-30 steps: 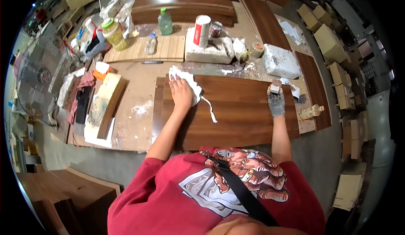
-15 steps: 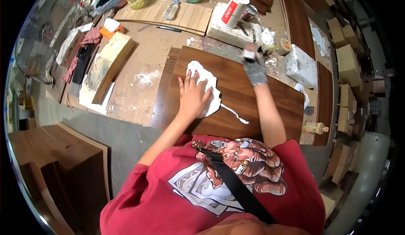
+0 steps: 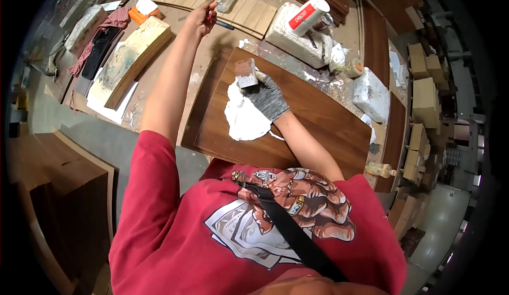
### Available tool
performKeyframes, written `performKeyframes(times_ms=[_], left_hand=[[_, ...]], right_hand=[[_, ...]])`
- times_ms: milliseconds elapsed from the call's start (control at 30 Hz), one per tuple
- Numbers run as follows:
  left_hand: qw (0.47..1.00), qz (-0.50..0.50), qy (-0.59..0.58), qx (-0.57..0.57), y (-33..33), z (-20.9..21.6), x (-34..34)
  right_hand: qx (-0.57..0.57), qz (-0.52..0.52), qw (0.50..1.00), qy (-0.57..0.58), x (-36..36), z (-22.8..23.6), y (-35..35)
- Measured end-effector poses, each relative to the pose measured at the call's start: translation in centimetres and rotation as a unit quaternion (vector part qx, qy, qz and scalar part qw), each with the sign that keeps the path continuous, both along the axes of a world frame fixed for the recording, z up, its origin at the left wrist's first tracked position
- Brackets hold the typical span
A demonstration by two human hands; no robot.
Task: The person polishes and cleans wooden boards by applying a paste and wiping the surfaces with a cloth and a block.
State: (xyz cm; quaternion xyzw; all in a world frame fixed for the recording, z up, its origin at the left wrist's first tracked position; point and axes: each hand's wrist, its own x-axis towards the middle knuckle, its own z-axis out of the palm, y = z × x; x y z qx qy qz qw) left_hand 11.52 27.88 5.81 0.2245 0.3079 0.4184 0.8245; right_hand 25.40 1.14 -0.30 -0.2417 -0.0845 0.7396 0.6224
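My right hand [image 3: 268,99], in a grey knitted glove, grips a small rectangular block [image 3: 245,68], brownish on top with a pale grey side. It is over a crumpled white cloth [image 3: 245,119] that lies on a dark brown wooden board [image 3: 313,128]. Bare, my left hand [image 3: 203,18] is stretched out beyond the board, its fingers bent but apart and nothing visible in them. Its fingertips are close to a small clear bottle with a blue cap [image 3: 227,1]; I cannot tell whether they touch it. A dark pen [image 3: 225,25] lies beside that hand.
A red-and-white can [image 3: 307,16] stands on a white block [image 3: 289,36] at the back. Another white block [image 3: 370,94] sits right of the board, near a lying bottle [image 3: 380,169]. On the left are a thick wooden piece [image 3: 132,56] and an orange box [image 3: 144,12].
My left hand has left the cloth and reached far forward toward the small bottle. My right hand has brought the block left, from the board's far edge to above the cloth.
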Motion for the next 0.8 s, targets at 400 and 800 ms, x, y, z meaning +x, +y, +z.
performKeyframes(times_ms=[400,800], left_hand=[[0.884,0.089,0.236,0.394,-18.0,6.4,-0.4],[0.749,-0.059,0.394,0.529,-30.6,-2.5,-2.7]], right_hand=[[0.039,0.03,0.982,0.181,0.9,1.2,0.1],[0.047,-0.077,0.989,0.117,4.2,4.8,4.1]])
